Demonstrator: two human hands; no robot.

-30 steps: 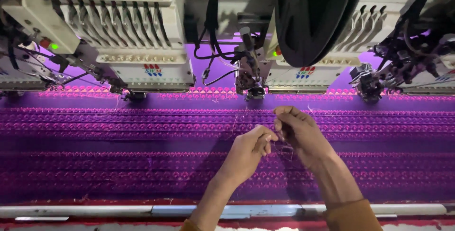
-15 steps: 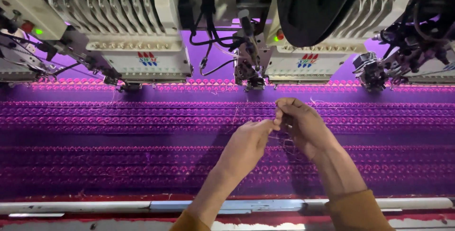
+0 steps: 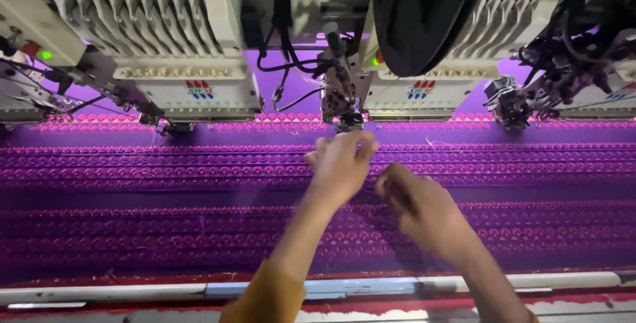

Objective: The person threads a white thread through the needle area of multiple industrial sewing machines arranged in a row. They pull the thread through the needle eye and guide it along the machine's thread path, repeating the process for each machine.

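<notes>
Head view: the left hand [image 3: 341, 164] reaches over the purple fabric [image 3: 165, 230], fingers drawn narrow just below the needle assembly [image 3: 341, 101]; whether it pinches a thread cannot be told. The right hand [image 3: 414, 207] hovers just beside it, fingers curled closed, contents unclear. The fabric is flat, with rows of raised pink embroidery. Cream-coloured embroidery heads [image 3: 192, 91] stand behind; a metal rail [image 3: 132, 291] borders the near edge.
</notes>
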